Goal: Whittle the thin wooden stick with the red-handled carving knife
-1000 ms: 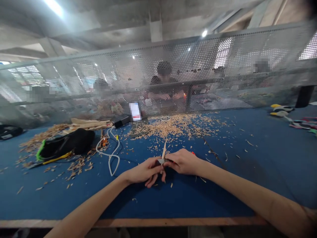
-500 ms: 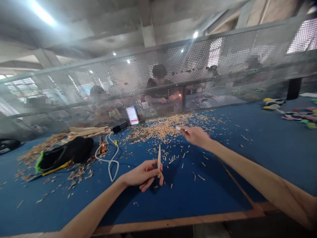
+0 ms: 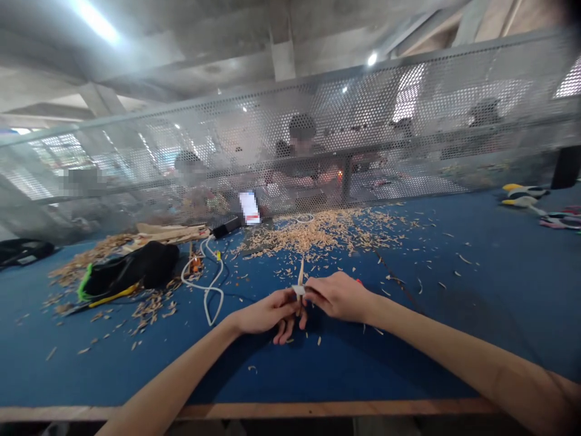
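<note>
A slim, pale piece of wood [image 3: 301,272] with a pointed tip stands nearly upright above the table. My left hand [image 3: 272,312] is closed around its lower part, the lower fingers curled beneath. From the right, my right hand [image 3: 338,295] grips a carving knife [image 3: 298,290], whose short, light blade lies across the wood just above the left fingers. Most of the knife's handle is hidden in my palm; a bit of red shows behind that hand. Curled wood shavings [image 3: 313,233] are heaped on the blue tabletop [image 3: 363,369] beyond both hands.
On the left lie a black cloth bag [image 3: 136,272], a yellow-handled tool [image 3: 111,297] and a white cable [image 3: 213,290]. A lit phone [image 3: 249,208] leans near the perforated metal screen [image 3: 218,139]. Beyond it sit people. Yellow-tipped carved pieces [image 3: 521,195] lie far right.
My right hand has come back toward me from over the shavings, bringing the knife blade against the wood. My left hand still holds the wood. The view has turned slightly left.
</note>
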{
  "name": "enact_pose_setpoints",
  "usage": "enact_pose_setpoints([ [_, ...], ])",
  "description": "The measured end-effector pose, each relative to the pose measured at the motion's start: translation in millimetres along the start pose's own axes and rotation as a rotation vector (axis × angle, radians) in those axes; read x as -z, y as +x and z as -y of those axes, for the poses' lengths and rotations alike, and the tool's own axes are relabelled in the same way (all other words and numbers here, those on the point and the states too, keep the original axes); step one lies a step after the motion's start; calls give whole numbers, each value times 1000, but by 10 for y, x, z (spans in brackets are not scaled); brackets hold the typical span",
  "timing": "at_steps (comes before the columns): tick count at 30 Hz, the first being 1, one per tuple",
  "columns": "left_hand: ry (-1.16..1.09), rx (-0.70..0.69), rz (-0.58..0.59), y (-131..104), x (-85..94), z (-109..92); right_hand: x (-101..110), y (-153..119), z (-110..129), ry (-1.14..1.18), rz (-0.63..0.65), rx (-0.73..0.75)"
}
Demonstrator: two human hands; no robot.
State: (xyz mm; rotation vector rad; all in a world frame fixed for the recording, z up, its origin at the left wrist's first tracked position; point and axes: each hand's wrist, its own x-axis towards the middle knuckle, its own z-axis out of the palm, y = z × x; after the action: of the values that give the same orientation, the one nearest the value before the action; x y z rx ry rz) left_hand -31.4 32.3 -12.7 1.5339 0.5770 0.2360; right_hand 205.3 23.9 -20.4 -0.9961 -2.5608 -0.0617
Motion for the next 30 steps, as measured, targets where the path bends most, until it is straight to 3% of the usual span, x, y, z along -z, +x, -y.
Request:
enact_pose_setpoints([
  [3, 30, 2, 6, 9, -3, 14, -20, 2, 90, -5, 67, 24],
  [11, 22, 20, 47, -34, -29, -74, -24, 17, 36, 7, 139, 55],
  [16, 7, 47, 152, -68, -36, -190, -8, 9, -21, 40, 119, 116],
  [21, -46, 50, 125, -97, -87, -264, -51, 15, -95, -31, 74, 169],
  [23, -41, 73, 167, -135, -132, -301, -48, 13, -240, -42, 27, 120],
  [26, -21, 123, 269, -189, -195, -322, 30, -48, -653, -63, -113, -140],
  [30, -101, 108, 172, -170, -192, -242, 145, -189, -1143, -97, -240, -375],
])
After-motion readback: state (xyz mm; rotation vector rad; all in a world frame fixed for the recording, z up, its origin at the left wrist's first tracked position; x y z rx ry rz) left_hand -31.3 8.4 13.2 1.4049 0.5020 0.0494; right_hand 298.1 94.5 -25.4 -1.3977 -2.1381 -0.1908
